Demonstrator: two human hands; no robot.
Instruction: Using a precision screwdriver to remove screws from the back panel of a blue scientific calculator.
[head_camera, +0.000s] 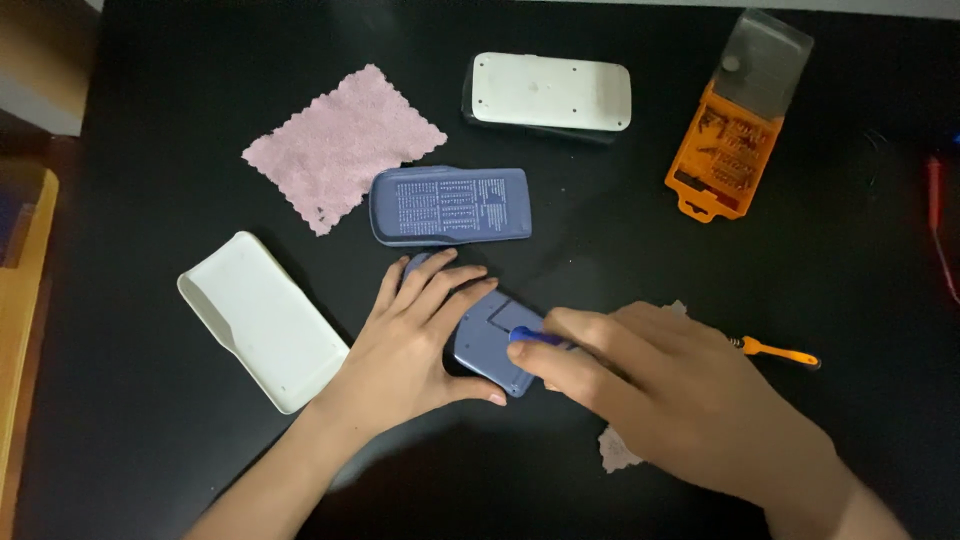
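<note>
A blue calculator body (492, 338) lies face down on the black table (620, 230). My left hand (415, 335) rests flat over its left end, thumb under its lower edge, pinning it down. My right hand (650, 385) is closed around a small blue-handled tool (533, 337) whose tip touches the calculator's back. A blue slide cover (450, 205) with a printed white table lies just beyond the calculator.
A pink cloth (343, 145) lies at the back left; another bit of cloth (617, 450) shows under my right hand. A white cover (262, 318) sits left, a white-backed calculator (550, 92) at the back. An orange bit case (737, 125) stands right; an orange-handled screwdriver (782, 353) lies nearby.
</note>
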